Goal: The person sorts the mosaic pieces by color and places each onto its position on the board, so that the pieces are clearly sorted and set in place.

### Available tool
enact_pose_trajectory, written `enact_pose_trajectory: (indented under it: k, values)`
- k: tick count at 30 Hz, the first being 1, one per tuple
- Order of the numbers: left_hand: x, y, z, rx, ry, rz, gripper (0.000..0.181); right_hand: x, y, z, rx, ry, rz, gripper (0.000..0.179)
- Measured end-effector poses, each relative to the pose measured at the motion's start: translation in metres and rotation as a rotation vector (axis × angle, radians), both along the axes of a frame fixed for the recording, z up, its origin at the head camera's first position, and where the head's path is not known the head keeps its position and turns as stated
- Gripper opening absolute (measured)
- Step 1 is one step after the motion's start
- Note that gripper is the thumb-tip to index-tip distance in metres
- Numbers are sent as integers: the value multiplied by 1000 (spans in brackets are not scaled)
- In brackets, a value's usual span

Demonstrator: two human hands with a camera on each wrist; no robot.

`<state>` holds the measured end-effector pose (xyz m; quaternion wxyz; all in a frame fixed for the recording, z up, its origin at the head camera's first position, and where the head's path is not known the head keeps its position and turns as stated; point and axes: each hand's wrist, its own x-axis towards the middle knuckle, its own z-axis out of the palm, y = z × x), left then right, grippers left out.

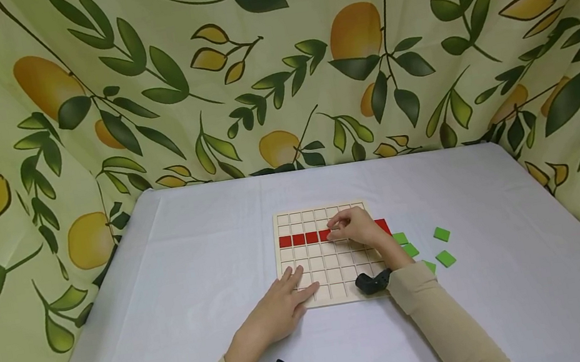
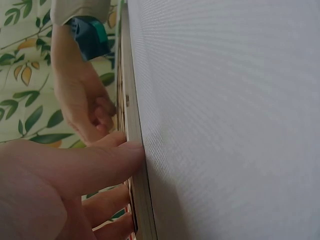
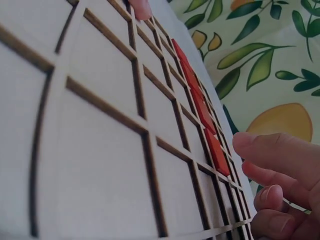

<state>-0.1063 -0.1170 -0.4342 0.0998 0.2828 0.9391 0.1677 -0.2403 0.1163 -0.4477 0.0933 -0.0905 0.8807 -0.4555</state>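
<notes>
A pale wooden board (image 1: 331,262) with a grid of square cells lies on the table. Several red square tiles (image 1: 298,240) sit side by side in one row, starting at its left edge. My left hand (image 1: 282,309) rests on the near left corner with fingers spread; its thumb (image 2: 117,160) lies along the board's edge in the left wrist view. My right hand (image 1: 353,226) hovers over that row, thumb and index finger right by the last red tile (image 3: 216,152). In the right wrist view, nothing shows between its loosely bent fingers.
More red tiles (image 1: 382,226) lie at the board's right edge, partly behind my right hand. Several green tiles (image 1: 442,234) are scattered to the right, some partly behind the right forearm. A white cloth (image 1: 170,288) covers the table, and a leaf-patterned curtain (image 1: 274,82) hangs behind it.
</notes>
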Motion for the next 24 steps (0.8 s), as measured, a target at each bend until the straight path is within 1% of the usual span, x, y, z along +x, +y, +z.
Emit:
enact_pose_trajectory:
  k: [7, 11, 16, 21, 24]
  values:
    - [0, -1, -1, 5, -6, 7, 44, 2, 4, 5, -22, -14, 7, 25]
    - [0, -1, -2, 3, -6, 8, 44, 4, 8, 6, -14, 7, 28, 25]
    - [-1, -1, -3, -6, 10, 2, 44, 8, 15, 8, -43, 17, 45, 24]
    - [0, -1, -3, -13, 30, -9, 43, 12, 20, 14, -59, -20, 23, 26]
    - [0, -1, -2, -3, 32, -13, 43, 13, 23, 17, -50, -18, 10, 28]
